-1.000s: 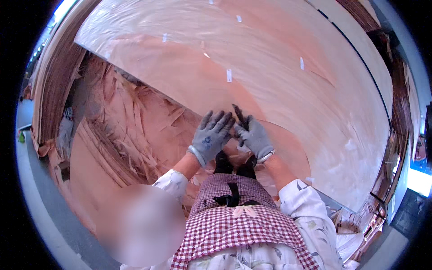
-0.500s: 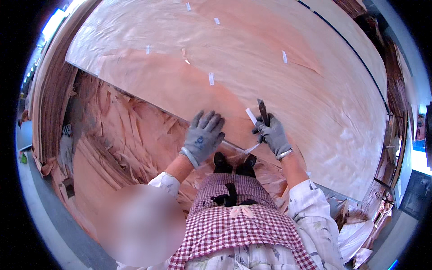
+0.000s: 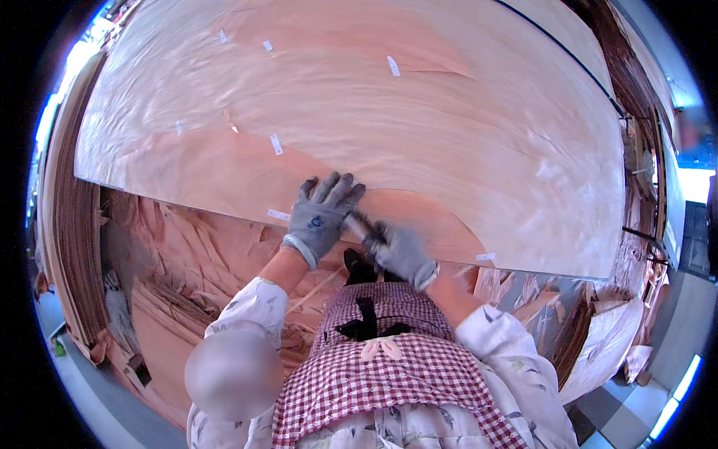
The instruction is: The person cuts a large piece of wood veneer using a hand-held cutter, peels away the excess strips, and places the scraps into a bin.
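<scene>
Both hands dropped closer: left hand (image 3: pixel 323 217) flat, released on veneer sheet (image 3: pixel 419 135); right hand (image 3: pixel 400 251) grasping tool (image 3: pixel 357 223).

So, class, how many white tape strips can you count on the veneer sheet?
7 on the veneer sheet: three along the top, two at left, two on the near edge. Hands may hide more.

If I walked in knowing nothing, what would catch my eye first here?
First, the huge pale pink sheet of wood veneer filling the upper picture, dotted with small white tape strips. At its near edge, two grey-gloved hands: the left hand lies flat on the sheet, the right hand closes its grip on a small dark tool. Lower left, a heap of torn veneer scraps lies below the sheet.
</scene>
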Motion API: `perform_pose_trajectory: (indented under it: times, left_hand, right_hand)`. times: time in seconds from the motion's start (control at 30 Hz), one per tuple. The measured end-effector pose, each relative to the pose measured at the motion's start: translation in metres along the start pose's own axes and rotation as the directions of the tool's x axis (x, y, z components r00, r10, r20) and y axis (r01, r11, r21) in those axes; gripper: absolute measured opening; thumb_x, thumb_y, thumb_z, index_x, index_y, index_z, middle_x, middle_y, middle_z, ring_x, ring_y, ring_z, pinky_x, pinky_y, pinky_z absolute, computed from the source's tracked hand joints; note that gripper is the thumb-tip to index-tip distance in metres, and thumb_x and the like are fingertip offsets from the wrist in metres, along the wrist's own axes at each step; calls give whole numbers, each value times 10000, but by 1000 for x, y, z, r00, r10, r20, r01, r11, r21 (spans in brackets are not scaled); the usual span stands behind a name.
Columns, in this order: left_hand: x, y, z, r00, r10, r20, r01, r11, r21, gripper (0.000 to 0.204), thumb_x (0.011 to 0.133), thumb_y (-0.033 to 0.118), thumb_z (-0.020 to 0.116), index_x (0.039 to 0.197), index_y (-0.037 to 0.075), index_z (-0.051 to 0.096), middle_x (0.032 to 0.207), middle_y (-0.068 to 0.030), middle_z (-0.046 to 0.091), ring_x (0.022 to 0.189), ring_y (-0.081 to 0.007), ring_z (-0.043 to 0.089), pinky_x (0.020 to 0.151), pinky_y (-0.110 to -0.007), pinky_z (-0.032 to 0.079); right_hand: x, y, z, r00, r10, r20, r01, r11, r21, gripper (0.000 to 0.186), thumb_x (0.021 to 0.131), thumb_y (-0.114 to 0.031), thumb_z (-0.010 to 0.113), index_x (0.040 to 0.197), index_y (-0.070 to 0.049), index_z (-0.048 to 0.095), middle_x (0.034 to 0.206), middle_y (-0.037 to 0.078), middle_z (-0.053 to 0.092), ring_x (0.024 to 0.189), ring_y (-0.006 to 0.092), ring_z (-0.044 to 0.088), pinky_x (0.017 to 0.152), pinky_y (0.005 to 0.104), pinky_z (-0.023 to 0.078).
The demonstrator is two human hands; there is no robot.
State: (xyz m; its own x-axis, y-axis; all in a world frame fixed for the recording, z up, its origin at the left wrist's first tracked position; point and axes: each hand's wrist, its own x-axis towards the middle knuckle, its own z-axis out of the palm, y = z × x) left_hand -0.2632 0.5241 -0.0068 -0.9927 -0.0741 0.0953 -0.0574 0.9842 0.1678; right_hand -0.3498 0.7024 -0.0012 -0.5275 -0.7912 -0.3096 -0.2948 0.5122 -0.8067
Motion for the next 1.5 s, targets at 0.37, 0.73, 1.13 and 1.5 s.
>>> perform_pose_trajectory:
  times: [0.37, 0.73, 1.13, 1.5]
  left_hand:
    - [37, 84, 17, 975, 220, -10, -221, 975, -40, 479, 801, 224, 537, 1254, 70, 525, 1358, -100, 456, 1285, -272, 399, 1066, -450, 299]
    - [69, 127, 34, 944, 331, -2, -326, 928, -179, 465, 790, 280, 592, 1243, 192, 535, 1282, -53, 503, 1227, -257, 434, 995, -457, 355]
    - [77, 131, 14, 963, 265, 54, -235, 918, -321, 379, 866, 253, 544, 1225, 132, 557, 1311, -99, 495, 1230, -290, 442, 1019, -482, 335]
    - [209, -21, -13, 988, 91, -128, -93, 996, -10, 453, 869, 253, 550, 1273, 55, 501, 1348, -127, 466, 1288, -298, 384, 1086, -453, 247]
  right_hand:
    - [-49, 75, -92, 858, 477, -193, -295, 764, 574, 136, 866, -167, 605, 905, -50, 547, 697, 53, 609, 520, 102, 505, 477, 246, 420]
    - [-83, 106, -83, 904, 377, -200, -318, 908, 273, 244, 828, -199, 644, 862, 35, 587, 688, 111, 636, 602, 153, 604, 575, 289, 483]
    - [-75, 72, -234, 992, 98, -85, -26, 792, 609, 250, 895, -186, 598, 1046, 7, 552, 810, 84, 648, 648, 137, 598, 612, 272, 497]
    - [98, 42, -240, 933, 245, -265, -49, 814, 579, 212, 899, -214, 557, 1008, -33, 544, 762, 54, 633, 524, 92, 522, 473, 231, 414]
